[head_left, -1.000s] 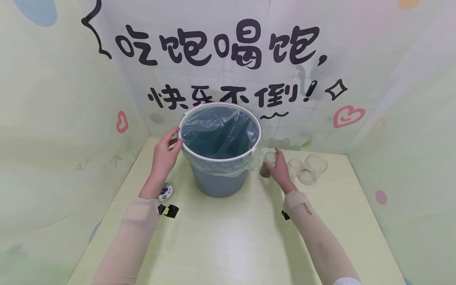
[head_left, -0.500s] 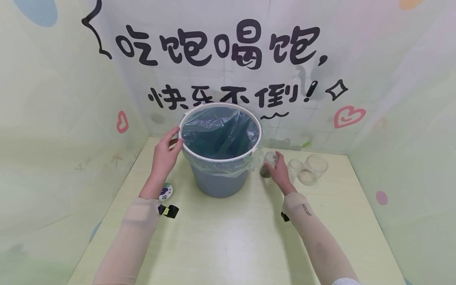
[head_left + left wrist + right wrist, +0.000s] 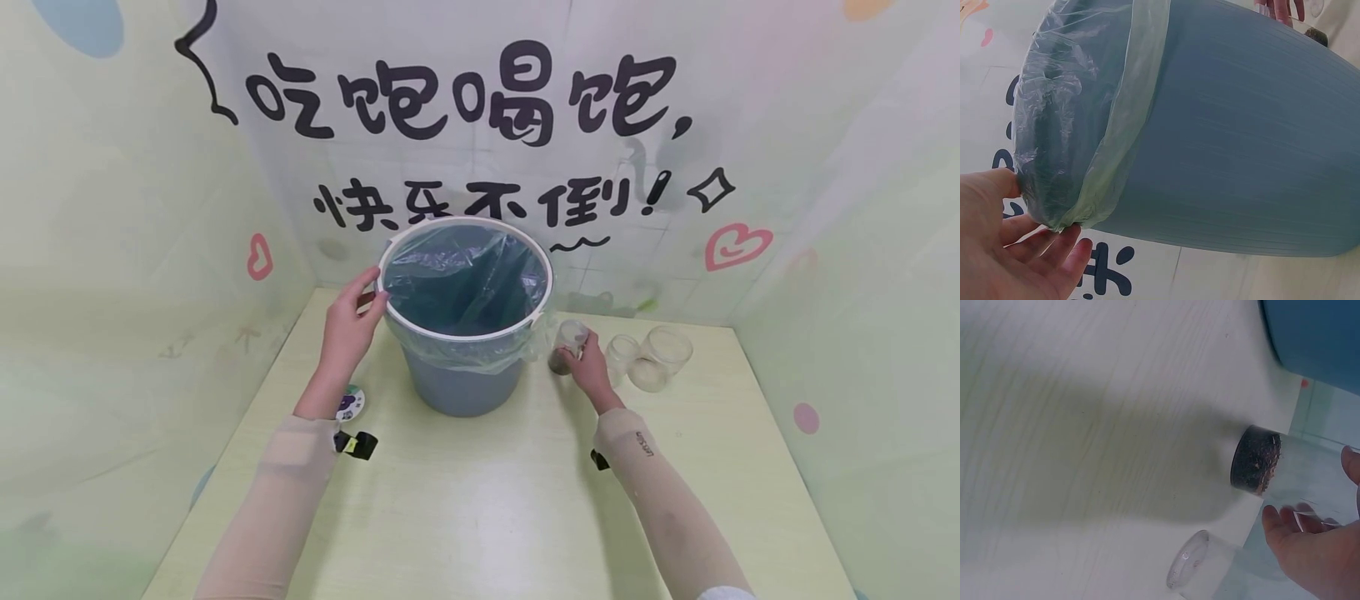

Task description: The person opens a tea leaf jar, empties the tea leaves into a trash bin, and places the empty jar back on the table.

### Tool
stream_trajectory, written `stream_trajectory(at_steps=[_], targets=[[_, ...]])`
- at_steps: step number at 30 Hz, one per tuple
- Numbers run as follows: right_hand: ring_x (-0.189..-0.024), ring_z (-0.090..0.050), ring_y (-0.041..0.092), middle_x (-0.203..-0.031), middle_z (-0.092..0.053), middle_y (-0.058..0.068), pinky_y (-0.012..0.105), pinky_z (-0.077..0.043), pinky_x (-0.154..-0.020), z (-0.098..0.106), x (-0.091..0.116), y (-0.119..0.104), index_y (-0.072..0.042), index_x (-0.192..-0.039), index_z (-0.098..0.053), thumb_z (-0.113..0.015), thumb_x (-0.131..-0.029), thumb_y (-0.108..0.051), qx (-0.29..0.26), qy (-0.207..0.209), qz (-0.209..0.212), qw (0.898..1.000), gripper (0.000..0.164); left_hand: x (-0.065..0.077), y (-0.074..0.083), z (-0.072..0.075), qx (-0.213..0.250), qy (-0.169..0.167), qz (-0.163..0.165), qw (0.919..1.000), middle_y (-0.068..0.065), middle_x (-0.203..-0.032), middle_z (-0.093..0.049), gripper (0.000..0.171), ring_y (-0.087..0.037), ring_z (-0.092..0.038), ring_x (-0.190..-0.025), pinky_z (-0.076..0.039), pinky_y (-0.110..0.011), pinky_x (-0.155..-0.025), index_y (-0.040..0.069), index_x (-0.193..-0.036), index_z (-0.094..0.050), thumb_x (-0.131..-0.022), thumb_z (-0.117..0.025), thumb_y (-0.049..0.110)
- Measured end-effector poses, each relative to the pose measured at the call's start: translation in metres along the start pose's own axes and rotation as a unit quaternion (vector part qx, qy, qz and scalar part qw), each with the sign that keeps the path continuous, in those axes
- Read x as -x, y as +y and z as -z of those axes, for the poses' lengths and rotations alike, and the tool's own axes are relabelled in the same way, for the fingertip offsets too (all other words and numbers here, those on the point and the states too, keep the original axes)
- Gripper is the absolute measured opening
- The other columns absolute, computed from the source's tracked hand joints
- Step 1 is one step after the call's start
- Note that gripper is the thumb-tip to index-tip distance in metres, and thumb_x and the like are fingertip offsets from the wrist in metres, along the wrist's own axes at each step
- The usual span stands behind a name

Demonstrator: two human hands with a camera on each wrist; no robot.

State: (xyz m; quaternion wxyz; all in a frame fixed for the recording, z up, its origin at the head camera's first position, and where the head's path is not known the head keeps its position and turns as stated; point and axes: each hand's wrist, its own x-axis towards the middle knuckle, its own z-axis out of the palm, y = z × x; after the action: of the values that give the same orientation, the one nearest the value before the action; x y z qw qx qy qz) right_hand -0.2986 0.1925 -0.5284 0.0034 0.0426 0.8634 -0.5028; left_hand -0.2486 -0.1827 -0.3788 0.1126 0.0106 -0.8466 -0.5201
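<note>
A blue-grey trash can point(image 3: 465, 387) with a pale rim stands upright, lined with a clear green plastic bag point(image 3: 1132, 106). My left hand point(image 3: 348, 327) holds the left side of its rim, thumb and fingertips on the bag-covered edge in the left wrist view. To the can's right, my right hand point(image 3: 594, 367) grips a clear glass point(image 3: 572, 335) with its thumb and bent fingers on either side. Dark crumbly matter point(image 3: 1257, 459) fills the bottom of this glass in the right wrist view. Whether its base touches the table cannot be told.
Several clear glass vessels, among them a wide one point(image 3: 667, 350), sit right of my right hand. A round sticker point(image 3: 349, 403) lies by my left wrist. The pale table point(image 3: 480, 508) meets printed walls point(image 3: 840, 250) at the back and sides.
My right fingers have come lower and closer around the glass, so more of its upper part shows. My left hand and the trash can have stayed in place.
</note>
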Motion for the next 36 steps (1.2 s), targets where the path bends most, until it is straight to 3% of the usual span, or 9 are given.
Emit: stream_trajectory(at_steps=[14,23,30,36], targets=[[-0.144,-0.035,0.046,-0.153,-0.035,0.031,0.056,-0.033,-0.119,0.005,0.006,0.008,0.008,-0.149,-0.023,-0.060,-0.099,-0.015,0.003,-0.008,0.011,1.000,0.066,0.001,0.000,-0.003,-0.003,0.002,-0.006,1.0000,-0.013,-0.159,-0.039,0.051,-0.038,-0.050,-0.137,-0.046,-0.049,-0.110,0.009,-0.151,-0.043,-0.102,-0.053,0.021],[-0.141,-0.037,0.048,-0.149,-0.039,0.035,0.057,-0.034,-0.117,0.009,0.013,0.011,0.010,-0.147,-0.027,-0.063,-0.097,-0.014,0.010,0.008,0.023,1.000,0.066,0.001,-0.001,-0.003,-0.004,0.000,-0.003,1.0000,-0.012,-0.159,-0.038,0.051,-0.037,-0.050,-0.137,-0.046,-0.048,-0.111,0.010,-0.151,-0.042,-0.103,-0.052,0.022],[-0.139,-0.040,0.047,-0.147,-0.042,0.033,0.059,-0.039,-0.113,0.012,0.019,0.008,0.008,-0.146,-0.029,-0.065,-0.096,-0.017,-0.013,0.011,0.034,0.999,0.067,-0.001,0.000,0.000,-0.006,-0.004,0.008,0.9999,-0.010,-0.160,-0.039,0.051,-0.035,-0.048,-0.139,-0.044,-0.047,-0.114,0.012,-0.152,-0.042,-0.103,-0.053,0.023],[-0.137,-0.044,0.044,-0.145,-0.045,0.030,0.056,-0.041,-0.113,0.015,0.027,0.001,0.005,-0.147,-0.031,-0.067,-0.095,-0.018,-0.042,0.019,0.031,0.998,0.067,-0.004,0.001,0.005,-0.024,-0.011,-0.006,0.9996,-0.012,-0.160,-0.038,0.052,-0.039,-0.044,-0.141,-0.041,-0.050,-0.116,0.009,-0.150,-0.044,-0.102,-0.056,0.025]])
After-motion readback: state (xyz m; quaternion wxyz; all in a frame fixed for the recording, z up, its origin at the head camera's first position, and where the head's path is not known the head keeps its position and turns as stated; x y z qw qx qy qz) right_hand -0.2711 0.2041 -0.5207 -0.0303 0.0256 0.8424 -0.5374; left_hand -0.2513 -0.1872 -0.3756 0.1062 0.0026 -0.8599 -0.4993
